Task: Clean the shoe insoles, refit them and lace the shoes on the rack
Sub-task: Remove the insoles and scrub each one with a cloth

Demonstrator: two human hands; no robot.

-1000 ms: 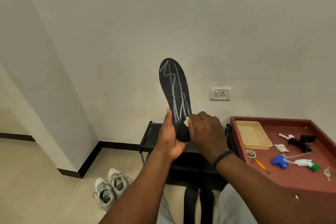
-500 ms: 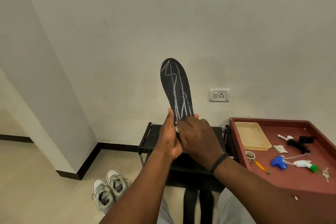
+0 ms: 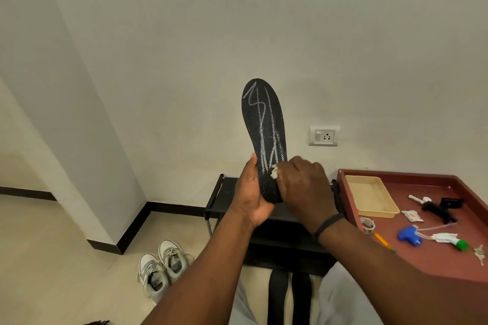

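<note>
Chalk lines run down the black insole (image 3: 264, 129), which stands up tall in front of the wall. The left hand (image 3: 249, 198) grips its bottom end. The right hand (image 3: 303, 185) pinches a small white wad (image 3: 274, 173) against it. Two grey shoes (image 3: 163, 268) sit on the floor beside the black rack (image 3: 227, 192).

No readable text in view

We found no legible word, brand or number: the white chalk strokes on the black insole (image 3: 264, 126) were scribbles, not letters, and the print on the small sachet (image 3: 412, 216) on the red table (image 3: 435, 261) was too small to read.
</note>
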